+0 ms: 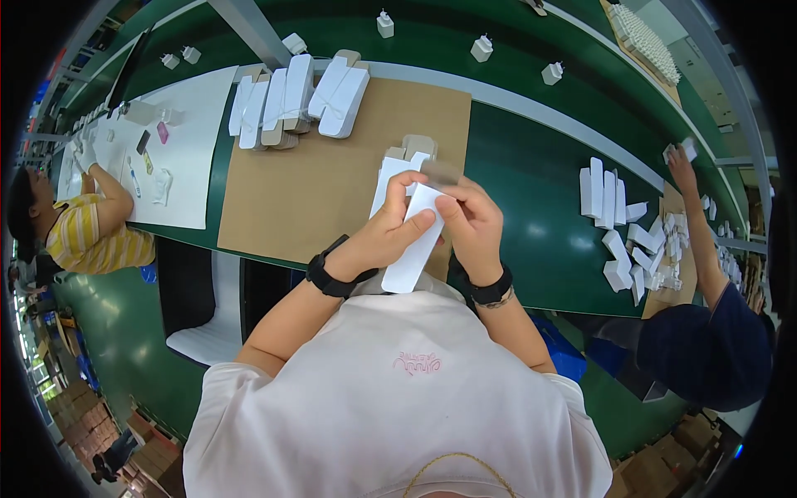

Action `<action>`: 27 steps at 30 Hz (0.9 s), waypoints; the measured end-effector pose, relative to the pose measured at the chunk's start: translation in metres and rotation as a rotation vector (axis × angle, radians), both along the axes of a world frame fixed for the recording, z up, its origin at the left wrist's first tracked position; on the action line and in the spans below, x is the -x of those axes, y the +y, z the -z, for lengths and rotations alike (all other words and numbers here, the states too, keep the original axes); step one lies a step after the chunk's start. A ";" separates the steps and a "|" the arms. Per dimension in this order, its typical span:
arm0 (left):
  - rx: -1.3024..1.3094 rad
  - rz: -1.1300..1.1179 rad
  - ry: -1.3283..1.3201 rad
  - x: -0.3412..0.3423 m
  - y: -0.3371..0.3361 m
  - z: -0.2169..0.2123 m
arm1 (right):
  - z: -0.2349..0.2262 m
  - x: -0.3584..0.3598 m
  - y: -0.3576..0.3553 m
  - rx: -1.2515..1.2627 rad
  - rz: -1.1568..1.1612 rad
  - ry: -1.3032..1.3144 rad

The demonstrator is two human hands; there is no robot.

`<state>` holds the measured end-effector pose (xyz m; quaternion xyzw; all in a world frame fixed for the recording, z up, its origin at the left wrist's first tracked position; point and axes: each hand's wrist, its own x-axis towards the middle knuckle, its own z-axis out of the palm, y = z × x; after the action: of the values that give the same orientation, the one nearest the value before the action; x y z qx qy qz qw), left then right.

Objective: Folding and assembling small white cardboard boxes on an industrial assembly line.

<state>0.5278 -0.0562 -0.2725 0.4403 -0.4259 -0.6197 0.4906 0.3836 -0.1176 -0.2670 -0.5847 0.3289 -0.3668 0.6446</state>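
Note:
A long white carton (408, 257) is held between both my hands, close in front of my chest. My left hand (394, 220) grips its left side, thumb on the white face. From the right, my right hand (475, 224) pinches the upper end, where a grey-brown flap (440, 173) stands out, slightly blurred. Just beyond my hands, flat white cartons (388, 170) with brown inner sides lie on a brown cardboard sheet (290, 199). What my fingers do behind the carton is hidden.
Tied bundles of flat white cartons (340, 95) lie at the sheet's far edge. White boxes (610, 199) are piled on the green table to the right. White chargers (481, 48) stand on the back shelf. Co-workers sit left (100, 216) and right (697, 349).

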 end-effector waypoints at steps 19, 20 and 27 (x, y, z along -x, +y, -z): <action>-0.037 0.054 -0.309 -0.016 -0.006 -0.007 | -0.002 0.015 -0.018 -0.055 -0.167 0.010; -0.046 0.064 -0.305 -0.016 -0.008 -0.008 | 0.001 0.016 -0.018 0.025 -0.174 0.009; -0.025 -0.318 -1.173 -0.033 -0.022 0.048 | 0.007 0.088 -0.059 0.065 0.606 0.315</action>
<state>0.5605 -0.0786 -0.3203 0.7723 -0.5469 -0.1978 0.2558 0.2955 -0.1766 -0.2743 -0.5300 0.5713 -0.4572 0.4287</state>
